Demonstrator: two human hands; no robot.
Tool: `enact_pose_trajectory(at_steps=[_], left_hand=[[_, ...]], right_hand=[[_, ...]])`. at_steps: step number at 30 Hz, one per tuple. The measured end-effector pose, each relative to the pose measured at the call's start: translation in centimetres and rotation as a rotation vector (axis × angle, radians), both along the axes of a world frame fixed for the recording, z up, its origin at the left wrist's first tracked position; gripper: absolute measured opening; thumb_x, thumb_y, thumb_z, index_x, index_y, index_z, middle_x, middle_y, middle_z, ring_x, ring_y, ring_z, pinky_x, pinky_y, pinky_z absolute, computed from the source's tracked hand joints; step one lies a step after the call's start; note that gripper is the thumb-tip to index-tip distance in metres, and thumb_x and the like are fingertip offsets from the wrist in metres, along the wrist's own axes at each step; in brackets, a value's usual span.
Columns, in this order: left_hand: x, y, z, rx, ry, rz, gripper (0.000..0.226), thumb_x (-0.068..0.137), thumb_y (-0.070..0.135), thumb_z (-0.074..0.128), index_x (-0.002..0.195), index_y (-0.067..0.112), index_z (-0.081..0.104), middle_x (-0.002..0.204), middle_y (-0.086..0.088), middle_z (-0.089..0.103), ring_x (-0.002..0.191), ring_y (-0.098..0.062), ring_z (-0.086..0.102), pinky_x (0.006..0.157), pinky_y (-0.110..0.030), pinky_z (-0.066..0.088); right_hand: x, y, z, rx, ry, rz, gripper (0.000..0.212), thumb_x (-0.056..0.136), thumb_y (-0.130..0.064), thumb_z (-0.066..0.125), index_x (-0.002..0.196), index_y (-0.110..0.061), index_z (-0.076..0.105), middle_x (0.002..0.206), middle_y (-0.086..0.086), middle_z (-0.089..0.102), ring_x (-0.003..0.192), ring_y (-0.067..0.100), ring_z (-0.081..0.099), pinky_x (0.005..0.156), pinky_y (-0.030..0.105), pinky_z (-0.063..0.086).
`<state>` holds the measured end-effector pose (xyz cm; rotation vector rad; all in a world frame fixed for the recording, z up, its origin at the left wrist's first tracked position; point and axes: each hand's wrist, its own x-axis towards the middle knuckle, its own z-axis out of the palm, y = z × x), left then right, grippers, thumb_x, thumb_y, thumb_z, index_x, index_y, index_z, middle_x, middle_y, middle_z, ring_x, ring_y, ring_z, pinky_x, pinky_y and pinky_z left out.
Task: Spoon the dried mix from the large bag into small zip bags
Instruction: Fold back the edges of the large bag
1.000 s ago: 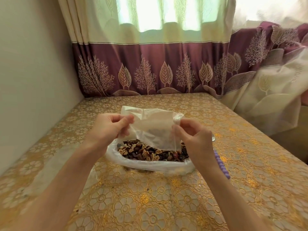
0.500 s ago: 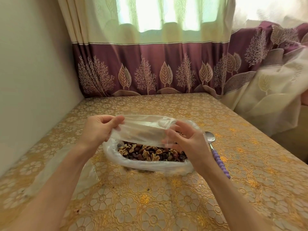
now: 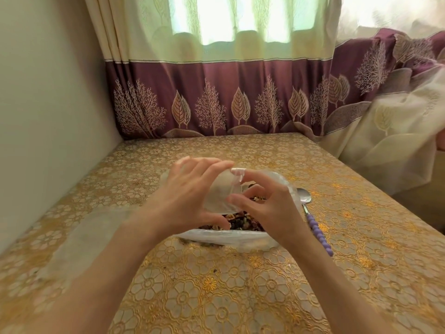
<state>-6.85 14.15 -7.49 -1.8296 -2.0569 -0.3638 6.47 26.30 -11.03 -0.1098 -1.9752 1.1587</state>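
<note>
Compared with the frame one second earlier, the small zip bag [image 3: 218, 196] is no longer stretched flat between two separated hands. Both hands are now close together above the large bag [image 3: 231, 238], and the small bag is bunched between them. The spoon [image 3: 313, 216], earlier partly covered by the right wrist, now shows its bowl and most of its purple beaded handle.

The left hand [image 3: 187, 203] is wrapped around the small zip bag: fingers curl over its top, thumb passes beneath it. The back of the hand faces the camera. The right hand [image 3: 265, 208] pinches the bag's open edge; the index finger hooks the rim at the top and the thumb presses the film lower down. The remaining right fingers are curled loosely.

The small zip bag is held in the air directly over the dried mix [image 3: 240, 224]. The large bag rests on the counter [image 3: 216, 297], its mouth rolled open. The spoon lies on the counter just beside the large bag, on its right, bowl pointing away from the person.
</note>
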Motion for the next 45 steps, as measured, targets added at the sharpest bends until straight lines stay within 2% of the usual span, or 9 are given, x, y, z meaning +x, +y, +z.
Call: enact_pose_trajectory(at_steps=[5, 9, 15, 24, 29, 31, 36, 39, 45], left_hand=[[0.5, 0.1, -0.2, 0.124, 0.034, -0.071, 0.082, 0.067, 0.061, 0.056, 0.133, 0.014, 0.046, 0.126, -0.001, 0.055, 0.116, -0.020, 0.049, 0.107, -0.037, 0.026], [0.7, 0.0, -0.3, 0.103, -0.094, -0.119, 0.073, 0.073, 0.053, 0.055, 0.131, 0.010, 0.048, 0.118, -0.001, 0.056, 0.099, -0.012, 0.053, 0.085, -0.021, 0.040], [0.6, 0.3, -0.6, 0.154, -0.196, -0.118, 0.075, 0.071, 0.060, 0.051, 0.127, 0.011, 0.051, 0.106, 0.006, 0.054, 0.085, -0.005, 0.049, 0.079, -0.014, 0.038], [0.5, 0.4, -1.1, 0.188, -0.176, -0.074, 0.061, 0.075, 0.052, 0.057, 0.122, 0.014, 0.056, 0.105, 0.005, 0.059, 0.093, -0.007, 0.048, 0.084, -0.027, 0.032], [0.8, 0.5, -1.0, 0.207, -0.173, -0.117, 0.056, 0.077, 0.050, 0.056, 0.118, 0.011, 0.060, 0.103, 0.009, 0.057, 0.096, -0.010, 0.048, 0.088, -0.038, 0.044], [1.0, 0.5, -0.9, 0.243, -0.173, -0.120, 0.054, 0.079, 0.050, 0.055, 0.113, 0.009, 0.063, 0.101, 0.002, 0.063, 0.094, -0.014, 0.051, 0.085, -0.039, 0.047], [1.3, 0.6, -1.3, 0.304, -0.186, -0.103, 0.057, 0.077, 0.055, 0.052, 0.109, 0.011, 0.064, 0.096, 0.008, 0.062, 0.090, -0.011, 0.049, 0.085, -0.031, 0.042], [1.1, 0.6, -1.2, 0.358, -0.320, -0.102, 0.060, 0.073, 0.060, 0.057, 0.112, 0.014, 0.061, 0.093, 0.021, 0.050, 0.087, -0.005, 0.046, 0.081, -0.036, 0.046], [0.5, -0.2, -1.3, 0.327, -0.517, -0.014, 0.069, 0.057, 0.068, 0.056, 0.117, 0.036, 0.044, 0.099, 0.029, 0.043, 0.092, 0.015, 0.040, 0.089, -0.042, 0.044]], right_hand=[[-0.1, -0.2, 0.1, 0.002, -0.020, 0.006, 0.036, 0.073, -0.033, 0.073, 0.107, -0.027, 0.064, 0.097, 0.003, 0.066, 0.066, 0.008, 0.064, 0.061, 0.021, 0.053], [-0.1, -0.2, 0.0, -0.013, 0.017, -0.076, 0.023, 0.075, -0.021, 0.076, 0.095, -0.023, 0.064, 0.094, -0.004, 0.061, 0.068, 0.010, 0.067, 0.063, 0.035, 0.058], [0.0, -0.4, 0.1, 0.013, -0.015, -0.122, 0.053, 0.069, -0.042, 0.070, 0.113, -0.014, 0.066, 0.106, -0.009, 0.062, 0.079, 0.005, 0.068, 0.069, 0.025, 0.058], [-0.4, 0.1, -0.2, -0.140, -0.081, -0.252, 0.039, 0.081, -0.026, 0.071, 0.118, -0.018, 0.060, 0.100, -0.007, 0.064, 0.089, 0.003, 0.062, 0.071, 0.017, 0.052], [-0.4, 0.2, -0.6, -0.298, -0.144, -0.126, 0.006, 0.084, -0.018, 0.069, 0.086, -0.013, 0.072, 0.063, -0.009, 0.066, 0.051, -0.003, 0.056, 0.050, 0.010, 0.040], [-0.5, 0.2, -0.7, -0.288, -0.098, -0.162, 0.011, 0.084, -0.010, 0.067, 0.078, -0.018, 0.070, 0.056, -0.009, 0.064, 0.046, 0.001, 0.056, 0.046, 0.013, 0.040], [-0.9, -0.2, -0.9, -0.202, -0.058, -0.254, 0.019, 0.087, -0.011, 0.065, 0.075, -0.026, 0.065, 0.066, -0.005, 0.067, 0.053, 0.011, 0.063, 0.052, 0.024, 0.050], [-0.9, 0.2, -0.8, -0.195, -0.039, -0.318, 0.018, 0.092, -0.012, 0.058, 0.078, -0.021, 0.065, 0.062, -0.007, 0.063, 0.050, 0.005, 0.059, 0.048, 0.017, 0.043], [0.4, 1.6, -0.4, -0.111, -0.126, -0.477, 0.022, 0.094, -0.013, 0.054, 0.075, -0.020, 0.063, 0.074, 0.007, 0.067, 0.068, 0.022, 0.064, 0.062, 0.027, 0.050]])
